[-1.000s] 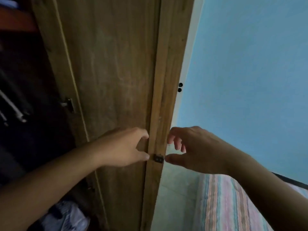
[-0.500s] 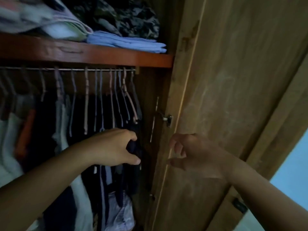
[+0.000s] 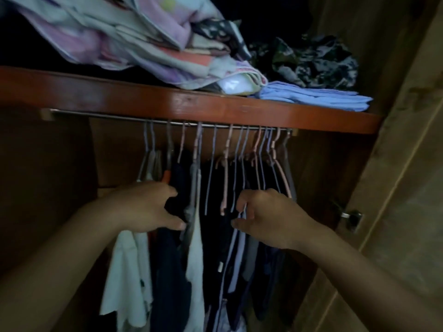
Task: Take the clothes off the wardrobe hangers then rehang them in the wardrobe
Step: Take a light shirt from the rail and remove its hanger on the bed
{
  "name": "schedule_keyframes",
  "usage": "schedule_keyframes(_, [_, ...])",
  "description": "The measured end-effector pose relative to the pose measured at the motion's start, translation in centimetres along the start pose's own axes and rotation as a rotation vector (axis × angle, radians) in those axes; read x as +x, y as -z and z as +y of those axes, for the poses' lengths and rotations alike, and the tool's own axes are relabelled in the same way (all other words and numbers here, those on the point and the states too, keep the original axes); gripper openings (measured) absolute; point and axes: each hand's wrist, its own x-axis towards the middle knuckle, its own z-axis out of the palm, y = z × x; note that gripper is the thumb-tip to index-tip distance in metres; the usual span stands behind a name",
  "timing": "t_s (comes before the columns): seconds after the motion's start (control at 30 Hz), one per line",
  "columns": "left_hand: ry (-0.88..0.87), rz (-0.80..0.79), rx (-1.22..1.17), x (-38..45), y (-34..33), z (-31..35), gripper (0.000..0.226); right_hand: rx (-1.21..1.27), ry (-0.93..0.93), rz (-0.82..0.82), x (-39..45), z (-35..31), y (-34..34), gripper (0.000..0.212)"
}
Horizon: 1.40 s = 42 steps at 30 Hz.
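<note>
Clothes [image 3: 167, 271] are being kept on a row of thin hangers [image 3: 226, 164] that are hooked over the metal rail [image 3: 124, 117] under the wardrobe's red-brown shelf [image 3: 191, 104]; most are dark, with a white garment [image 3: 127, 264] at the left end and a pale one [image 3: 195, 259] beside it. The left hand [image 3: 143, 209] is being curled into the hanging row, thumb below and fingers above, against a dark garment and the grey-topped pale one; whether cloth is actually being pinched cannot be told in the dim light. The right hand [image 3: 266, 219] is being held with fingers loosely bent at a pale lilac hanger wire [image 3: 242, 226], which seems to be lightly pinched between thumb and fingertips, though this is not being shown clearly.

These garments are being judged light, soft and limp, likely to slide and drape rather than hold a shape. Each hanger is being judged stiff but thin, and closely crowded with its neighbours, so hooks could be snagged. Hold is probably best being taken at a hanger's neck just under the hook, with the garment's shoulder being supported by the other hand. Folded fabrics [image 3: 311, 98] are being stored on the shelf above, and the wardrobe door [image 3: 407, 188] is being left open at the right.
</note>
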Motion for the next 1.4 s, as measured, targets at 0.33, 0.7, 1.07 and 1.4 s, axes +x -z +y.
schedule_keyframes(0.33, [0.205, 0.205, -0.115, 0.6, 1.5, -8.7, 0.043, 0.210, 0.192, 0.041, 12.7, -10.8, -4.7, 0.021])
schedule_keyframes(0.7, [0.379, 0.534, -0.148, -0.2, 1.5, -13.6, 0.049, 0.317, -0.002, -0.031, 19.9, -16.5, -9.1, 0.023])
schedule_keyframes(1.07, [0.338, 0.514, -0.260, 0.9, 0.2, -13.4, 0.027, 0.316, -0.172, -0.091, 21.2, -14.9, -10.8, 0.021])
schedule_keyframes(1.4, [0.345, 0.359, -0.225, 1.9, -0.8, -12.7, 0.029, 0.553, -0.034, 0.189, 18.6, -14.3, -8.2, 0.033])
